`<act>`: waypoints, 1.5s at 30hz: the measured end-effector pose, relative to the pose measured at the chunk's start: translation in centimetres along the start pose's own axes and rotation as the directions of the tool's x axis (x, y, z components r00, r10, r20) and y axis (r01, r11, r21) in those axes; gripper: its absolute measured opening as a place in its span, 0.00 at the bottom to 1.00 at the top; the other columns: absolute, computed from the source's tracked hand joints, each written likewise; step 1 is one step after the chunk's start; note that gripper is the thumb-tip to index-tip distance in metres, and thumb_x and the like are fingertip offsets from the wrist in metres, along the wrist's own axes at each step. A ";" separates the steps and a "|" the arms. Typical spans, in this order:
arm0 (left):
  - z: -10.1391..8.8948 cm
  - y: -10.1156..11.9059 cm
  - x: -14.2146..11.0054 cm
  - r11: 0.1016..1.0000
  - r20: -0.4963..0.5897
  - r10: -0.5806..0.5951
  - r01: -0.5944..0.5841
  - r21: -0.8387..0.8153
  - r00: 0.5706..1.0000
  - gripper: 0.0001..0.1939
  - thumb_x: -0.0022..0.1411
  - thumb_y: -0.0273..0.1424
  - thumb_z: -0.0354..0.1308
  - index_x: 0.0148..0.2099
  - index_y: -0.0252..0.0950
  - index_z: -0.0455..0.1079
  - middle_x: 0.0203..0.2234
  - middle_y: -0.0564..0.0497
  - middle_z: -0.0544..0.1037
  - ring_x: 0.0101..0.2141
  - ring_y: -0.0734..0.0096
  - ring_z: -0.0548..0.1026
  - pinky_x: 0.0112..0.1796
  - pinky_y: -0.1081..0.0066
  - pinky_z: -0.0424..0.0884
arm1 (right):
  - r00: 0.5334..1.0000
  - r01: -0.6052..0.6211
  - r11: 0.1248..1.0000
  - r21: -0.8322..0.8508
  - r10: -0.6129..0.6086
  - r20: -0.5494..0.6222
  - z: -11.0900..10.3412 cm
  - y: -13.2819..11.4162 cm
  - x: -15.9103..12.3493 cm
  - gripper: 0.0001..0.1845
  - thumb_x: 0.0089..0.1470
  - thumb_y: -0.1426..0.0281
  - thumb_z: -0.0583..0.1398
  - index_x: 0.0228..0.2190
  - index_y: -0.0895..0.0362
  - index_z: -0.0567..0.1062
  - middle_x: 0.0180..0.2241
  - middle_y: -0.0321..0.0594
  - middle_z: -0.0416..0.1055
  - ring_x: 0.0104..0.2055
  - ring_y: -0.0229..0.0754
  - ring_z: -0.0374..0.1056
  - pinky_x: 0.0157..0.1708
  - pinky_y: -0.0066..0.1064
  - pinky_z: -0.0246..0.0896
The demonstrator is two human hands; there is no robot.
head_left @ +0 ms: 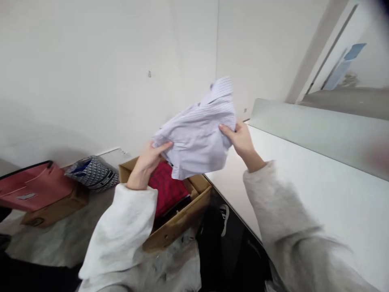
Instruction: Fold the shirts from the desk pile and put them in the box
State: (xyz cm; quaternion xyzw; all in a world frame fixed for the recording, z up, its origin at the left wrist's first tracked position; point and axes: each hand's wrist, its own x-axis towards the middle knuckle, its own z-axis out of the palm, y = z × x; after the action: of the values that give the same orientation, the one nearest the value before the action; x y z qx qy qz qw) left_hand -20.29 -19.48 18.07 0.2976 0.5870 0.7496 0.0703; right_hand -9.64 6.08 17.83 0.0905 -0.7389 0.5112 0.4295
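Both my hands hold a folded, pale striped shirt (197,140) up in the air, above a cardboard box and beside the white table. My left hand (148,160) pinches its left end, thumb on top. On the right edge, my right hand (240,140) grips the cloth between thumb and fingers. Small dark buttons show along the shirt's upper edge. Beneath it, the open cardboard box (179,221) contains red and dark folded cloth (167,186). The fingers behind the shirt are hidden.
A white table (316,186) with a pale upright panel (319,129) extends on the right. At left, a pink bin (36,184) rests on another cardboard box (54,207), near a patterned bag (95,174). A sneaker (224,219) shows below the table edge. A white wall (91,81) rises behind.
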 end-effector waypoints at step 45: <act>-18.8 -27.2 -0.1 -0.035 -0.063 -0.624 0.053 0.998 0.779 0.31 0.60 0.34 0.54 0.64 0.33 0.54 0.60 0.32 0.61 0.61 0.43 0.56 0.56 0.46 0.53 | 0.331 0.033 0.753 -0.657 0.612 0.719 30.7 26.6 -10.3 0.26 0.55 0.68 0.58 0.56 0.55 0.65 0.63 0.52 0.51 0.65 0.59 0.45 0.57 0.59 0.46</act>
State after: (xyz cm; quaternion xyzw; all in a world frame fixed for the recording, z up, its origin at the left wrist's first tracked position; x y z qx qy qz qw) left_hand -36.77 -27.13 -9.57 0.2530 0.9534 0.0201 0.1631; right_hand -35.20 -10.40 -11.07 0.0807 -0.9646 0.2029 -0.1476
